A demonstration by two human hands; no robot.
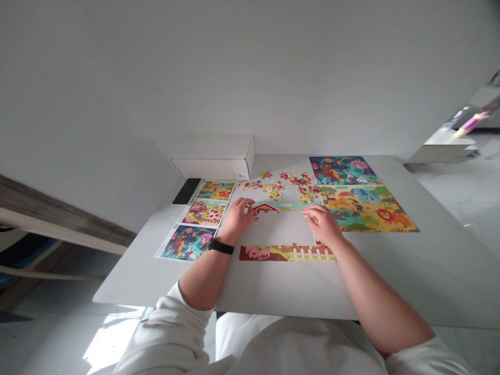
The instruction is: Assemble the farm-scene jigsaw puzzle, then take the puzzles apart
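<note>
My left hand (239, 216), with a black watch at the wrist, rests on the white table (390, 281), fingers curled on a puzzle piece beside a red barn section (264, 209). My right hand (324, 221) lies palm down with fingers pressed on the right end of the joined top strip (291, 206). Below both hands runs a finished bottom strip with a pink pig and a white fence (287, 253). Several loose pieces (281, 183) are scattered just beyond the hands.
Two finished puzzles (361, 195) lie at the right of the work area. A printed guide sheet (197, 219) with three pictures lies at the left, a black phone (186, 191) beyond it. A white box (214, 156) stands at the back against the wall.
</note>
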